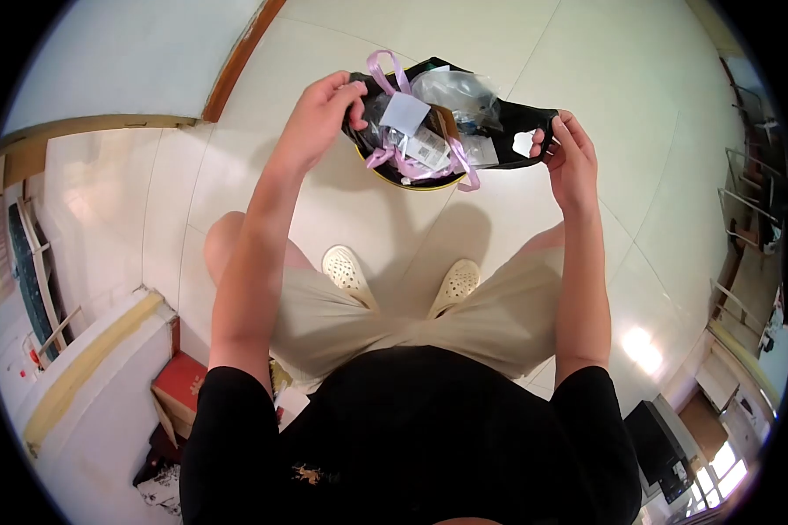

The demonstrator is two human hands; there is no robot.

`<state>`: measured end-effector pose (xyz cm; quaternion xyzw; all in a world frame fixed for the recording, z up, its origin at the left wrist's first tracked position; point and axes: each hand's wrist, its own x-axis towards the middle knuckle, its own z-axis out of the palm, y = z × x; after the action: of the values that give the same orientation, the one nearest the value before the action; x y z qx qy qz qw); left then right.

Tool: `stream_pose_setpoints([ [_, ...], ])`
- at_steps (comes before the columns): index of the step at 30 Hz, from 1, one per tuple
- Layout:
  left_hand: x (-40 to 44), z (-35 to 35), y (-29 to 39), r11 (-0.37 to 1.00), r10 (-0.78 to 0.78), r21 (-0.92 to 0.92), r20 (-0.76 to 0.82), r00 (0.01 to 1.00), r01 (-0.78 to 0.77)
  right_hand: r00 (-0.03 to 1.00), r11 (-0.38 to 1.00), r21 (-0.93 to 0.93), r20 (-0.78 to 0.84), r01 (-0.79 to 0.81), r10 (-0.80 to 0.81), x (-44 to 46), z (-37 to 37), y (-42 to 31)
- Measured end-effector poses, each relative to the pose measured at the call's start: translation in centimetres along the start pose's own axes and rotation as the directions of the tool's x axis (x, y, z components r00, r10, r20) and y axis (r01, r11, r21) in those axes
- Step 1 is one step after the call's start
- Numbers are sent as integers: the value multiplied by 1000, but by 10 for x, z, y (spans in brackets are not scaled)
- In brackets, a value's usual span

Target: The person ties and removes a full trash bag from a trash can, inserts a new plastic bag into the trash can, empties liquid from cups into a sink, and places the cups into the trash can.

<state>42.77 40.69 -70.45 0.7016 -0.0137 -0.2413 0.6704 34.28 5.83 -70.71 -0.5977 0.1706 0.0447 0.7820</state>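
Observation:
A black plastic bag (521, 122) lines a round bin with a yellow rim (416, 186), in front of my feet. My left hand (322, 118) pinches the bag's edge on the left side. On the right, my right hand (573, 164) grips the opposite edge, drawn out past the rim; a pale patch (524, 143) shows beside its fingers. Rubbish fills the bag: a lilac ribbon (385, 70), a crumpled clear plastic bag (457, 94), a bluish-white paper square (404, 114) and a printed label (428, 150). Whatever lies deeper is hidden.
Pale tiles (499, 35) cover the floor. My cream clogs (348, 273) stand behind the bin. A white panel with a brown edge (236, 66) is at upper left, a red box (180, 382) at lower left. Metal racks (749, 201) line the right side, with a dark monitor (657, 446) below.

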Motion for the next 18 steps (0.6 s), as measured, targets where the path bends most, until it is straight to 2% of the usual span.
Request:
stream_pose_setpoints([
  [1,-2,0,3,995,-31,-100,-24,999,28,1000,1000,-3,-14,18,-18,-2,-2,-2],
  [5,1,-19,-3,984,12,-176,-26,1000,-16,996,999,19,-82,47,-46,-2,-9,-3],
  [7,-4,-21,0,983,-17,-185,-23,1000,12,993,997,49,-108,52,-46,-4,-13,-2],
  [10,-9,-22,11,981,-53,-185,-14,998,50,994,995,84,-94,63,-55,-3,-9,-6],
  [14,-14,-14,38,978,-101,-183,9,995,101,996,997,39,-48,71,-69,-7,11,-28],
  [18,-14,2,56,970,-70,-222,135,988,99,999,999,10,-2,45,-45,-5,33,-40],
])
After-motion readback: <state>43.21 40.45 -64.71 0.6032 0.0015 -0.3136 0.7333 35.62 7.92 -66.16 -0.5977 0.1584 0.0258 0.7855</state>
